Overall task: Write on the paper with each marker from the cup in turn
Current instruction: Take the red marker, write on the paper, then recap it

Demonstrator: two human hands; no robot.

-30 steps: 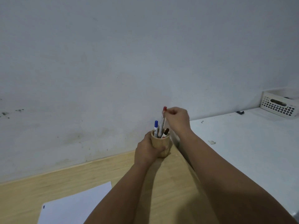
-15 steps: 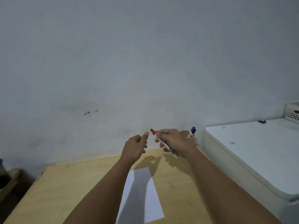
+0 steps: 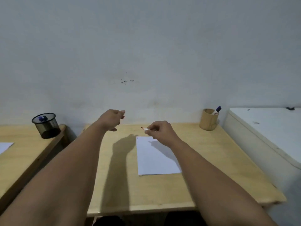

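Head view. Right hand [image 3: 160, 130] has its grip closed on a marker [image 3: 145, 129], uncapped, red tip pointing to 9 o'clock, held above the far edge of the paper [image 3: 156, 157]. Left hand [image 3: 112, 119] is raised at 10 o'clock from the right, grip pinched shut on something small and dark red; what it is cannot be told. Paper lies flat mid-surface [image 3: 211, 160]. Cup [image 3: 208, 119] stands at the surface's 1 o'clock corner, holding a blue-capped marker [image 3: 217, 110]. A mesh pot [image 3: 46, 125] stands on the neighbouring desk at 10 o'clock.
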